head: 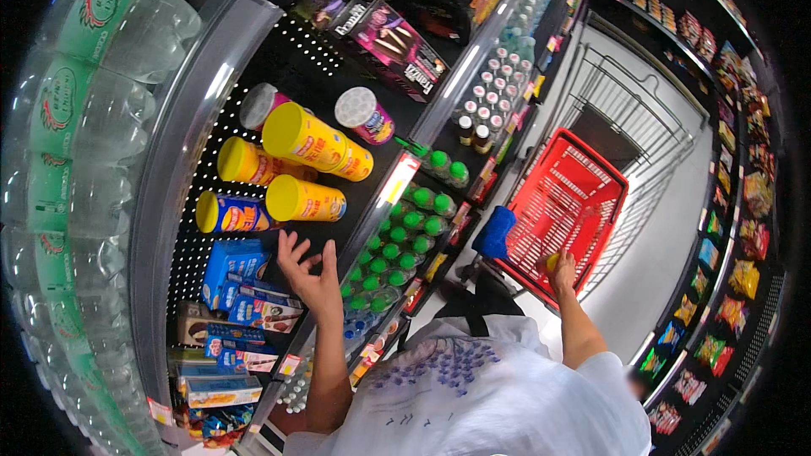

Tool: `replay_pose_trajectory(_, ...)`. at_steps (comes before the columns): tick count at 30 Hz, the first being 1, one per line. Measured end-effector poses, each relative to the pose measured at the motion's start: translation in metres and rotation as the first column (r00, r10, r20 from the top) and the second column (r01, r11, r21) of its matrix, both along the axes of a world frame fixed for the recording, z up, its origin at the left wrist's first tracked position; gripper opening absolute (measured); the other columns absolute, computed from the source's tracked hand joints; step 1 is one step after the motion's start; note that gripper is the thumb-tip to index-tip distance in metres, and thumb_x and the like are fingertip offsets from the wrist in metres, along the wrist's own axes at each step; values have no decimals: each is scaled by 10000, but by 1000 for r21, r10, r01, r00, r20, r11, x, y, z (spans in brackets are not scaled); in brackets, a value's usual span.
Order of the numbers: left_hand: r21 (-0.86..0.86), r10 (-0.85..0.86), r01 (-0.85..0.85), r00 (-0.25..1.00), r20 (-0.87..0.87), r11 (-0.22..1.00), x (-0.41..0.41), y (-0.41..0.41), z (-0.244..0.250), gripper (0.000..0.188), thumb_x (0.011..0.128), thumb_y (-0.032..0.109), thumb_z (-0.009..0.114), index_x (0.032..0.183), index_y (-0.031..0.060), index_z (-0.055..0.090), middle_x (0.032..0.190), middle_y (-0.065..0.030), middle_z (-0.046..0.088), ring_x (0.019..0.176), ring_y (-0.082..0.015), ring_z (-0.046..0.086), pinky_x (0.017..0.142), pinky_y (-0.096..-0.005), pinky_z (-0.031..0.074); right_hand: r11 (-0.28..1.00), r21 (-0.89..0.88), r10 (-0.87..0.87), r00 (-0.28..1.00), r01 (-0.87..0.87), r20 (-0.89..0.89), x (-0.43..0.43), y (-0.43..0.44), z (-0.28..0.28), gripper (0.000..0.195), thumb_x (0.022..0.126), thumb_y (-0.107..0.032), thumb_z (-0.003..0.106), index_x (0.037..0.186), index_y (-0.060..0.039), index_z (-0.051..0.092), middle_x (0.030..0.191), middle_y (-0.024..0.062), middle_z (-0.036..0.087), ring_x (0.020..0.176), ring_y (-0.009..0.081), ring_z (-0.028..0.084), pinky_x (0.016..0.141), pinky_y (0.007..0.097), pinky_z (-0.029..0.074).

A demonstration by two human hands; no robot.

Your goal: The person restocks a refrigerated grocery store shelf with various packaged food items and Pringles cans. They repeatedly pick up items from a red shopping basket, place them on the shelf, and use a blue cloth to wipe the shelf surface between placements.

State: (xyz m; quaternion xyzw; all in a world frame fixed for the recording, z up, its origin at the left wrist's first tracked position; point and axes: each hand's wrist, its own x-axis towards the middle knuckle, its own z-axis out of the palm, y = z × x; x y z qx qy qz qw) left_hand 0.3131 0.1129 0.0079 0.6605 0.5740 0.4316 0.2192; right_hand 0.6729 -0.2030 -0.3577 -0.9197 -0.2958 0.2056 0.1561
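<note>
My left hand (313,272) is raised at the front of a store shelf, its fingers apart and nothing in them. Just beyond it stand several snack canisters: a yellow one (306,198), a blue one with a yellow lid (233,212) and a tall yellow stack (317,141). Over the near end of a red plastic basket (580,158), my right hand (562,273) holds a small yellow-topped item (552,261), mostly covered by the fingers. The basket sits in a wire shopping cart (662,202).
Blue snack boxes (236,272) stand beside the canisters, and a pink snack box (396,44) lies farther along. Green-capped bottles (405,237) fill the shelf below. A blue cloth (495,233) hangs at the basket's side. Across the aisle are snack bags (744,277).
</note>
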Motion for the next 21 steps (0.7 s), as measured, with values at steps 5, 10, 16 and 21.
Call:
replay_pose_trajectory(5, -72, -4, 6, 1000, 31, 997, 5, 32, -8, 840, 879, 216, 826, 1537, 45, 334, 1456, -195, 504, 1289, -296, 533, 1016, -429, 461, 994, -87, 59, 998, -59, -6, -4, -7, -25, 684, 741, -285, 866, 1306, -63, 550, 1206, 221, 600, 1112, 418, 577, 954, 506, 497)
replay_pose_trajectory(10, -132, -5, 25, 988, 156, 991, 19, 55, -19, 740, 879, 233, 833, 1441, 10, 408, 1363, -190, 572, 1250, -287, 577, 1071, -466, 450, 973, -130, 187, 982, -190, -33, 19, -20, -35, 527, 781, -180, 753, 1278, -90, 605, 1120, 216, 673, 1129, 378, 598, 1016, 505, 458)
replay_pose_trajectory(16, -61, -25, 39, 977, 212, 997, 10, 73, -47, 632, 869, 148, 837, 1348, -34, 467, 1308, -186, 613, 1172, -261, 639, 1011, -428, 525, 999, 10, 42, 997, -41, -59, 23, -7, 15, 512, 826, -190, 759, 1280, -18, 599, 1138, 254, 663, 1111, 436, 625, 991, 489, 502)
replay_pose_trajectory(21, -17, -73, 85, 933, 351, 996, 13, 64, -47, 549, 878, 94, 820, 1294, -53, 495, 1281, -194, 623, 1147, -260, 650, 975, -418, 550, 909, 403, 96, 891, 102, -444, -15, 56, 123, 488, 891, -53, 734, 1350, -22, 573, 1183, 207, 682, 1061, 334, 683, 893, 405, 562)
